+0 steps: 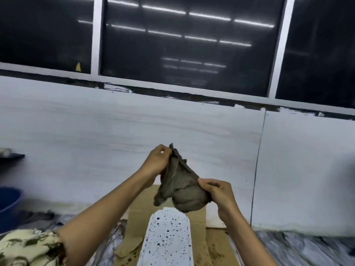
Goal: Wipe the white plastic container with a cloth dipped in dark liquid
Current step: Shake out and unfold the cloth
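White wall behind; left hand [156, 160] and right hand [219, 191] pinch cloth [180, 185] above speckled container [167, 239].

Your two hands hold the cloth [178, 187] stretched in the air, and its lower bulge hangs just above the far end of the white container [167, 240], so there is little gap between them. The container lies along the middle of the cardboard [197, 214], which stands up behind it and blocks the way ahead. Beyond that the white wall [134, 127] closes off the far side. To your far left a blue tub [7, 204] sits on the floor, well apart, with open floor between.
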{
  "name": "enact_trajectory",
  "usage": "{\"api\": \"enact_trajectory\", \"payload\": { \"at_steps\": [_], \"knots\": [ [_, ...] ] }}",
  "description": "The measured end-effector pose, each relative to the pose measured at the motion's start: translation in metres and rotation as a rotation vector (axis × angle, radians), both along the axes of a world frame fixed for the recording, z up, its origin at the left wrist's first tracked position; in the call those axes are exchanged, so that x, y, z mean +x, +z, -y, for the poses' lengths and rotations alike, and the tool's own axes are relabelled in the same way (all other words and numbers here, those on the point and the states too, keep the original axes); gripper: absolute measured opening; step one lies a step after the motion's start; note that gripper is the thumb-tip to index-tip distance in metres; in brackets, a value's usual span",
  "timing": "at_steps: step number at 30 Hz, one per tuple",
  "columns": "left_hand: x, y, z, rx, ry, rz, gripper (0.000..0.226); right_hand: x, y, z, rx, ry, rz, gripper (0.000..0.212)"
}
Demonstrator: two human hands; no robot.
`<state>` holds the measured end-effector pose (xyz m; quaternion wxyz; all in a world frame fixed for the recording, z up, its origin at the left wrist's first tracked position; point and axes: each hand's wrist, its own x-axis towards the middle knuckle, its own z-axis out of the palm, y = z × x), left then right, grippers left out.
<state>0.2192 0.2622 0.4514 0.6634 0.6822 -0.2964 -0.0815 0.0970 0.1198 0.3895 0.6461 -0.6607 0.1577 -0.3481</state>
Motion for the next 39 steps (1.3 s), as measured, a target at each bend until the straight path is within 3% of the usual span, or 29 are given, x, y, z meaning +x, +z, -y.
{"api": "enact_trajectory", "payload": {
  "at_steps": [3, 6, 10, 11, 13, 16, 19, 21, 24, 27, 29, 31, 35, 36, 37, 39],
  "knots": [
    [0.006, 0.010, 0.005, -0.003, -0.022, -0.028, 0.022, 0.006, 0.002, 0.017, -0.071, -0.078, -0.048, 0.018],
    [0.004, 0.006, 0.013, 0.088, -0.016, 0.148, 0.020, 0.013, 0.008, 0.025, -0.113, -0.118, -0.052, 0.014],
    [-0.002, 0.008, 0.023, 0.113, -0.125, 0.329, 0.021, 0.019, 0.022, 0.007, -0.279, 0.098, -0.161, 0.051],
    [-0.004, 0.011, 0.024, 0.098, -0.162, 0.324, 0.021, 0.021, 0.026, 0.001, -0.314, 0.121, -0.175, 0.048],
    [-0.005, 0.014, 0.025, 0.071, -0.210, 0.263, 0.021, 0.024, 0.034, -0.007, -0.360, 0.100, -0.139, 0.018],
    [0.004, 0.010, 0.019, 0.136, -0.260, 0.192, 0.035, 0.024, 0.049, -0.008, -0.389, 0.059, -0.066, 0.027],
    [0.020, -0.010, 0.007, 0.384, -0.329, 0.318, 0.062, 0.017, 0.068, -0.004, -0.369, -0.003, 0.005, 0.033],
    [0.027, -0.035, 0.004, 0.552, -0.400, 0.394, 0.053, 0.011, 0.077, 0.001, -0.285, 0.000, 0.021, 0.030],
    [0.030, -0.067, 0.004, 0.659, -0.446, 0.349, 0.024, 0.004, 0.080, 0.008, -0.269, -0.007, -0.044, 0.028],
    [0.035, -0.072, -0.001, 0.605, -0.232, 0.389, 0.020, -0.001, 0.076, 0.012, -0.211, -0.005, -0.002, 0.030],
    [0.036, -0.082, 0.000, 0.293, -0.044, 0.223, 0.036, -0.007, 0.077, 0.016, -0.108, 0.031, 0.069, 0.027],
    [0.027, -0.102, 0.003, 0.093, -0.077, -0.207, 0.070, -0.012, 0.078, 0.022, 0.041, 0.085, 0.163, 0.024],
    [0.010, -0.171, 0.026, 0.266, -0.463, -0.925, 0.115, -0.007, 0.063, 0.035, 0.302, 0.120, 0.281, 0.019],
    [0.003, -0.179, 0.030, 0.236, -0.556, -1.005, 0.105, -0.006, 0.056, 0.039, 0.348, 0.102, 0.293, 0.017],
    [-0.005, -0.182, 0.034, 0.200, -0.588, -1.026, 0.082, -0.006, 0.048, 0.045, 0.393, 0.079, 0.294, 0.015],
    [-0.010, -0.177, 0.039, 0.162, -0.583, -0.958, 0.042, -0.012, 0.031, 0.058, 0.476, 0.030, 0.269, 0.015]
  ]
}}
